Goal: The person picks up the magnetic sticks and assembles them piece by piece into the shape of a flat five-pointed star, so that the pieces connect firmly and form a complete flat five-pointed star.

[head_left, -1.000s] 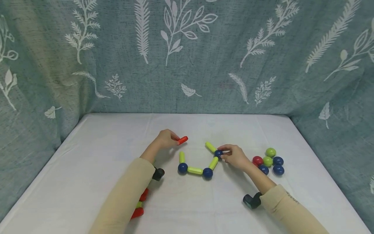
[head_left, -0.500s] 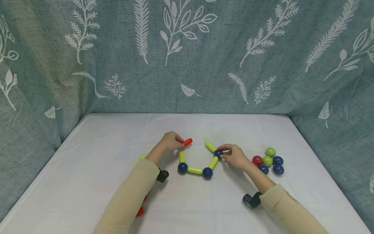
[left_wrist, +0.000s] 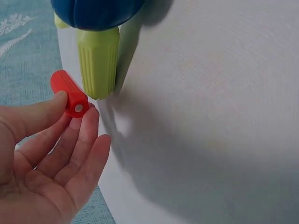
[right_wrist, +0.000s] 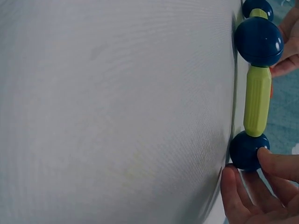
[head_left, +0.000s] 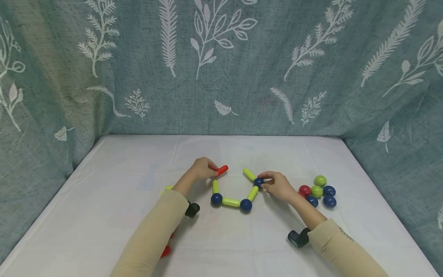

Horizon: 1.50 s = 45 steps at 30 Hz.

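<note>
— What is held by the left hand (head_left: 202,168)?
— A red rod (head_left: 222,170) is pinched between its thumb and fingers, the free end being pointed right and away from the person.
— And by the right hand (head_left: 278,186)?
— A blue ball (head_left: 258,182) is grasped by its thumb and fingers. It is met by two green rods: the upper rod (head_left: 249,174), pointed left and away from those fingers, and the lower rod (head_left: 253,193), slanted nearer the person to a second ball (head_left: 246,205).
— What is seen between the two hands?
— A third ball (head_left: 216,199) is linked to the second by a crosswise rod (head_left: 231,202). From it a left rod (head_left: 215,186) is extended toward the left fingers, its tip just beside the red rod; whether they are touching cannot be told.
— And elsewhere?
— Loose balls (head_left: 316,191), green, red and blue, are clustered on the bench (head_left: 242,242) to the right of the right fingers. Red pieces (head_left: 165,251), nearer the person than the left fingers, are partly hidden by the left sleeve (head_left: 152,231).
</note>
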Available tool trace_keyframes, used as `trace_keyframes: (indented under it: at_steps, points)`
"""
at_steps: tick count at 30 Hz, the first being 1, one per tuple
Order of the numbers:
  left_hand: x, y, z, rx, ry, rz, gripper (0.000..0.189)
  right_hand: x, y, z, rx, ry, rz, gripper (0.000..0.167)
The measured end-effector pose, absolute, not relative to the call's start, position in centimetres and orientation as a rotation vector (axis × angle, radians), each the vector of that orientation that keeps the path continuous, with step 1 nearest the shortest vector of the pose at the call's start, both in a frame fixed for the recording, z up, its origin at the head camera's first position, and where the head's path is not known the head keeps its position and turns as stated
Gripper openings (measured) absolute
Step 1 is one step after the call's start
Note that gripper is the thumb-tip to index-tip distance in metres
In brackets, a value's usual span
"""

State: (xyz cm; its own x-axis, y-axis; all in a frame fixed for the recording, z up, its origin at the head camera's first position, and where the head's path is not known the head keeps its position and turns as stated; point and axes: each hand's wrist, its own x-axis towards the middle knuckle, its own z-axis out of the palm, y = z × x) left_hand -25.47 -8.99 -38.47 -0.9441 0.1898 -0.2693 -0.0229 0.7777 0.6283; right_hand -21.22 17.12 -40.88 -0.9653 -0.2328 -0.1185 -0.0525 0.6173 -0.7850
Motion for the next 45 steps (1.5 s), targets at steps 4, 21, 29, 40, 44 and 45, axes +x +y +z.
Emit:
trace_keyframes:
  at_steps: [4,21,29,40,44,45]
  points:
    - [-25.4,-9.4,-38.3,0.129,2.665,0.930,0.021,-21.2,17.2,-40.9,-0.271,2.649,-1.240,0.031]
    - [-24.0,-15.6,-37.3,0.107,2.684,0.890,0.021,-20.1,18.8,-40.3,-0.378,2.737,-1.225,0.030]
    - [-23.0,-18.1,-37.3,0.135,2.690,0.838,0.022,-19.5,21.8,-39.4,-0.465,2.779,-1.292,0.031]
    - [-22.2,-19.8,-38.0,0.163,2.720,0.785,0.020,-19.1,26.0,-37.9,-0.417,2.852,-1.279,0.035]
    - [-22.1,-19.9,-38.2,0.146,2.707,0.777,0.022,-19.2,27.3,-37.4,-0.411,2.898,-1.251,0.035]
    - [-22.1,-19.9,-38.3,0.142,2.701,0.777,0.022,-19.3,27.6,-37.4,-0.407,2.902,-1.246,0.035]
